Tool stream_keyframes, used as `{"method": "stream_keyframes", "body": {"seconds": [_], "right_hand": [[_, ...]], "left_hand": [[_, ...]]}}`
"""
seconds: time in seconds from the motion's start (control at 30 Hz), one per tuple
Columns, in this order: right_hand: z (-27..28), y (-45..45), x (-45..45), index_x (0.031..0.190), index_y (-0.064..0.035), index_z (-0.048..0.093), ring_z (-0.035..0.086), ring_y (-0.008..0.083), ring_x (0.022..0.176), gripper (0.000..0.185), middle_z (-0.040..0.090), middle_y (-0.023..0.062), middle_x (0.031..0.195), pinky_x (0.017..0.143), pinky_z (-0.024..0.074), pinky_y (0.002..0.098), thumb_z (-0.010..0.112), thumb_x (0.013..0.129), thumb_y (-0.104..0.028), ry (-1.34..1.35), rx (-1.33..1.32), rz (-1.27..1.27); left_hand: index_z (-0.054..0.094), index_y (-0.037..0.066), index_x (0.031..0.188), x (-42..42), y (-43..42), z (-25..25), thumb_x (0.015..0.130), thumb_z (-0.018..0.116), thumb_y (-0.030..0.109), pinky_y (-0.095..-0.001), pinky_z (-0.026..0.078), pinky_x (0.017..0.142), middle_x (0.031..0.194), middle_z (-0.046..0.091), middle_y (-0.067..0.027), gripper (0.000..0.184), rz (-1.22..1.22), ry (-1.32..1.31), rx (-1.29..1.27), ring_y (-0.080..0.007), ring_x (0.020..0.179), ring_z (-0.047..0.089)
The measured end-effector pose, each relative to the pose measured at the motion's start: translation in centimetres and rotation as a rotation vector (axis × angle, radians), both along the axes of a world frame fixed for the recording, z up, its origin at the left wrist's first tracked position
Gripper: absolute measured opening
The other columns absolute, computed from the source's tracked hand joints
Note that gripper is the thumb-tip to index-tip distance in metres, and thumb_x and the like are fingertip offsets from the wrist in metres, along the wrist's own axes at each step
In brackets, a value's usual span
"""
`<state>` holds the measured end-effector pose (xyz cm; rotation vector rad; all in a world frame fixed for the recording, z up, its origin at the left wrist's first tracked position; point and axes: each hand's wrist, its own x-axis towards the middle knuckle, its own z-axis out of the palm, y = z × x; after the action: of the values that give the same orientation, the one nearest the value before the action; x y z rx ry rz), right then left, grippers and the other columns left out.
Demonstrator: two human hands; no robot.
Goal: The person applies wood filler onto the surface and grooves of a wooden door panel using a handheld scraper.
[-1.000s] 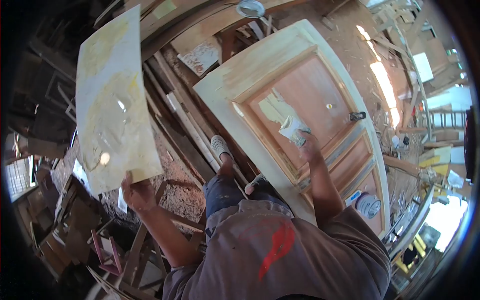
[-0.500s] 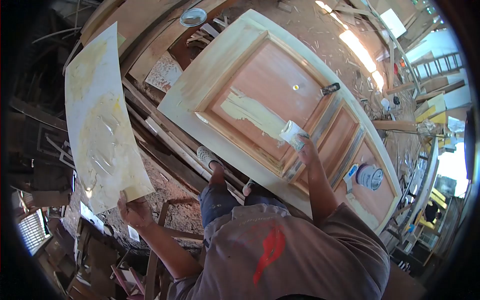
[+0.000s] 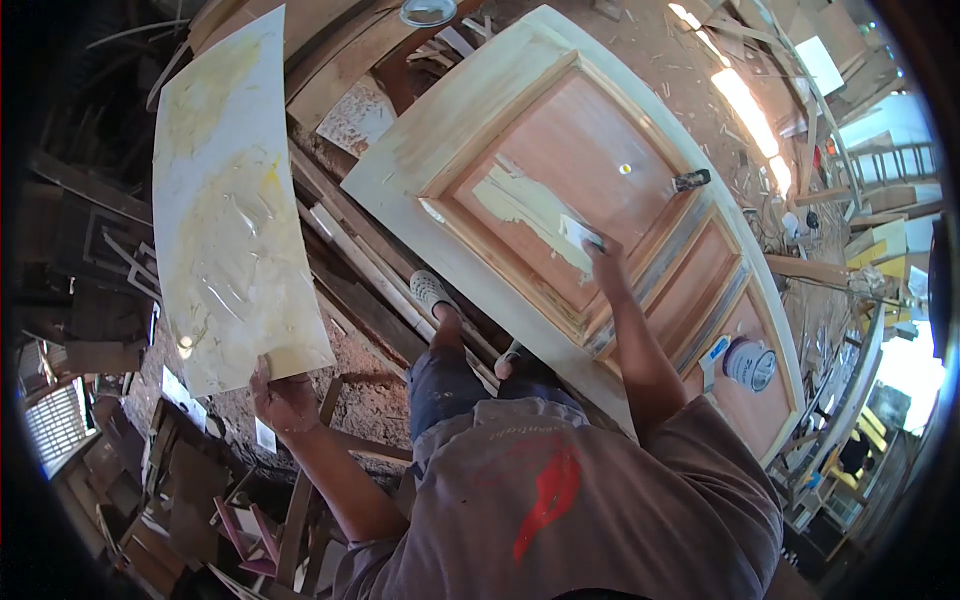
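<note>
Since the earlier frame, your right hand (image 3: 607,260) has moved back over the pale patch, away from its lower right end, and the blade it holds now sits flatter against the panel. The view has shifted too, so the door and board both appear farther right and higher.

Right hand: closed on the white blade (image 3: 578,232), which is over the pale filler patch (image 3: 525,205) in the door's biggest recessed panel (image 3: 600,135). Fingers hide part of the blade. Left hand (image 3: 287,400): gripping the bottom edge of the long board (image 3: 235,210), thumb on the top face. Board is off the door's left corner, well apart from the door, smeared with pale yellow filler and shiny in spots.

Door (image 3: 400,175) lies flat, 3 recessed panels in view. Can (image 3: 748,364) is on the end panel near the far long edge, tipped in the view; can't tell if it's really leaning. Scraper with blue label (image 3: 714,358) is just beside it, on the side toward the middle panel. Dark block (image 3: 691,180) sits by the far long edge, at the big panel's corner. 1 small round spot (image 3: 625,169) shows on that panel. Round lid (image 3: 428,11) is on the wood beyond the door's left end.
</note>
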<state>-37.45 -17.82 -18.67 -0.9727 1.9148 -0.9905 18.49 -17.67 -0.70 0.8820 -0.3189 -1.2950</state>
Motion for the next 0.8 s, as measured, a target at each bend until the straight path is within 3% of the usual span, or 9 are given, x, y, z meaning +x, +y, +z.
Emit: {"method": "stream_keyframes", "body": {"seconds": [0.17,0.27,0.3,0.4,0.43,0.63,0.73,0.8], "right_hand": [[-0.3,-6.2,6.7,0.142,-0.0039,0.061,0.06,0.0351,0.129,0.054,0.068,0.016,0.136,0.11,0.0464,0.0437,0.065,0.088,-0.008,0.68,-0.03,0.375],[-3.0,-6.8,10.4,0.146,-0.005,0.057,0.058,0.0373,0.131,0.059,0.064,0.0166,0.142,0.109,0.0476,0.0481,0.063,0.087,-0.003,0.944,-0.145,0.387],[-5.2,-6.9,11.1,0.148,-0.0058,0.053,0.052,0.0355,0.139,0.057,0.059,0.0153,0.148,0.116,0.042,0.0484,0.058,0.091,-0.006,0.954,-0.02,0.44],[-9.7,-3.0,12.0,0.149,-0.0064,0.053,0.048,0.0325,0.144,0.055,0.056,0.014,0.152,0.117,0.0417,0.0467,0.054,0.094,-0.01,1.105,0.017,0.652],[-8.7,-1.2,11.9,0.149,-0.0074,0.053,0.043,0.0284,0.148,0.055,0.054,0.0132,0.155,0.116,0.0432,0.0438,0.052,0.095,-0.011,1.094,0.099,0.722],[-3.4,0.9,5.4,0.136,-0.0069,0.066,0.061,0.0286,0.132,0.047,0.069,0.0122,0.137,0.113,0.0468,0.0403,0.056,0.091,-0.007,0.807,0.089,1.018],[-0.5,-4.4,4.1,0.126,-0.0079,0.073,0.067,0.0321,0.121,0.042,0.073,0.0138,0.127,0.111,0.0479,0.0422,0.059,0.087,-0.004,0.564,0.043,0.828],[0.2,-9.1,4.6,0.125,-0.0089,0.075,0.067,0.0333,0.12,0.043,0.072,0.0164,0.127,0.109,0.0488,0.0445,0.059,0.086,-0.002,0.703,-0.063,0.847]], "left_hand": [[0.063,-0.008,0.126,0.6,0.2,0.2,0.098,0.061,0.014,-0.0395,0.064,0.09,0.125,0.07,-0.0194,0.035,0.003,-0.068,0.0,-0.0285,0.11,0.072],[0.058,-0.01,0.133,1.4,0.5,0.0,0.099,0.06,0.014,-0.0418,0.065,0.091,0.128,0.069,-0.0206,0.042,0.051,-0.039,0.042,-0.031,0.113,0.072],[0.056,-0.01,0.135,1.8,0.5,-0.2,0.099,0.06,0.014,-0.0427,0.065,0.091,0.129,0.068,-0.0208,0.043,0.055,-0.045,0.043,-0.0318,0.113,0.072],[0.055,-0.009,0.137,2.5,0.4,-0.1,0.098,0.06,0.013,-0.0435,0.064,0.092,0.131,0.068,-0.0208,0.045,0.068,-0.063,0.065,-0.0322,0.114,0.071],[0.057,-0.008,0.135,1.8,0.0,1.0,0.097,0.061,0.012,-0.0424,0.063,0.093,0.13,0.068,-0.0203,0.043,0.084,-0.068,0.07,-0.031,0.114,0.071],[0.055,-0.009,0.138,2.9,0.4,0.0,0.098,0.06,0.013,-0.0441,0.061,0.098,0.135,0.065,-0.0219,0.046,0.048,0.019,-0.005,-0.0317,0.119,0.069],[0.053,-0.009,0.14,3.4,0.9,-0.5,0.098,0.06,0.014,-0.0458,0.061,0.099,0.136,0.065,-0.0222,0.048,0.046,0.026,-0.007,-0.0319,0.12,0.068],[0.052,-0.009,0.14,2.8,0.9,-0.5,0.099,0.06,0.014,-0.0459,0.062,0.094,0.133,0.066,-0.0222,0.048,0.056,0.011,-0.001,-0.0321,0.116,0.07]]}}
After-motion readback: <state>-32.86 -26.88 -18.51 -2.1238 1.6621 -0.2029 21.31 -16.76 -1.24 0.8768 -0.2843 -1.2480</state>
